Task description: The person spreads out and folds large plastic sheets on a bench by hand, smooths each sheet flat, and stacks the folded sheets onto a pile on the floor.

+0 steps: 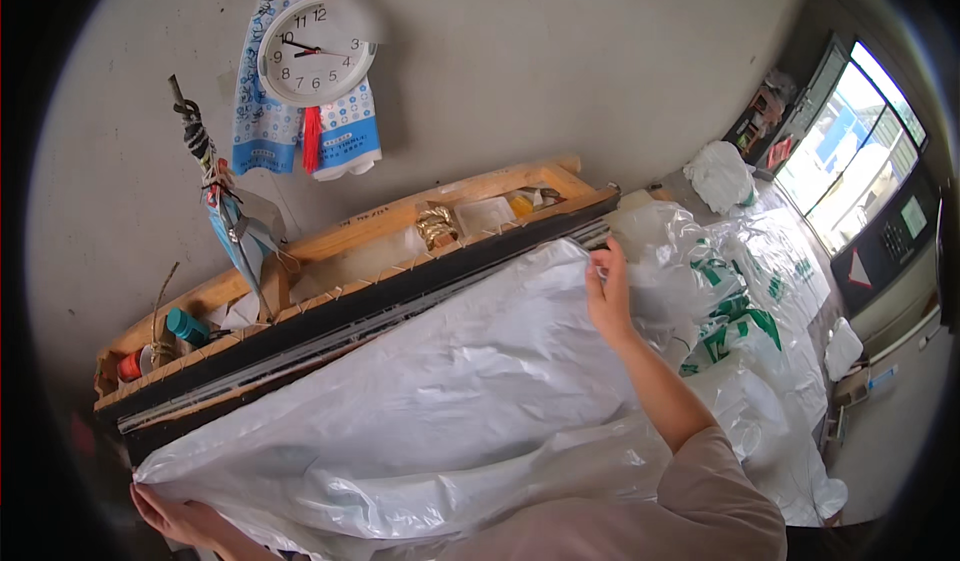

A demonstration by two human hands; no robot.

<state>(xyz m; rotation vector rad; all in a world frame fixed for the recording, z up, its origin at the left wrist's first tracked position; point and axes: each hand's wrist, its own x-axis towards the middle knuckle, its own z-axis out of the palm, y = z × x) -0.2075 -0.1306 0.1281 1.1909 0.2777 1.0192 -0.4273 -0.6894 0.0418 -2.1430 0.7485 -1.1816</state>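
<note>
- Right hand [609, 296], bare
- Back from that grip, a bare forearm [658, 386], then a loose, short, plain sleeve [718, 486] in greyish beige
- Behind both grips, matching shirt cloth [570, 535]
- Left hand [172, 516], also bare

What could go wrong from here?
The white plastic sheet has loose folds below its upper edge, so it could bunch up or sit crooked along the black bar.
The left hand is only at one corner, so that grip might slip.
Crumpled plastic with green print lies to the right of the right hand and might get tangled in.
</note>
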